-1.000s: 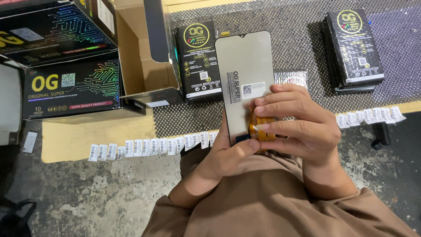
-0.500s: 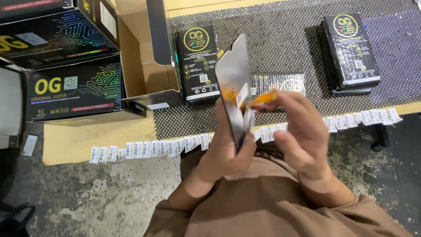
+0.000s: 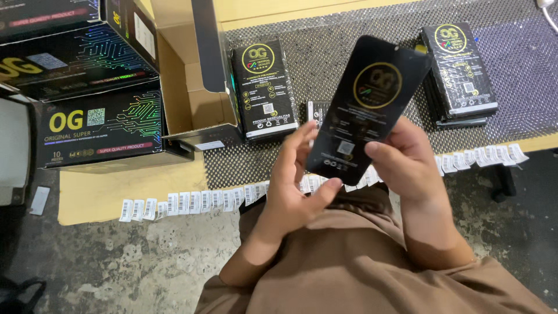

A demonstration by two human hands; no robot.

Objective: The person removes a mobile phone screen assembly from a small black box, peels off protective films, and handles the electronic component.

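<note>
I hold a flat black phone-screen panel (image 3: 367,110) with a round gold emblem on its face, tilted above the table's front edge. My left hand (image 3: 295,186) grips its lower left corner, thumb under the bottom edge. My right hand (image 3: 407,160) holds its lower right side, thumb on the face. On the dark mesh mat (image 3: 511,81) behind it lies a black flat pack (image 3: 263,87) to the left and a stack of the same packs (image 3: 459,70) to the right. A small pack (image 3: 314,113) lies partly hidden behind the panel.
An open cardboard box (image 3: 186,81) stands at the left of the mat, next to stacked black printed cartons (image 3: 87,116). A row of white barcode stickers (image 3: 192,200) hangs along the wooden table edge. Concrete floor lies below.
The panel has been turned over from its pale back, through edge-on, to its black printed face. The orange piece seen in my right hand earlier is no longer visible.
</note>
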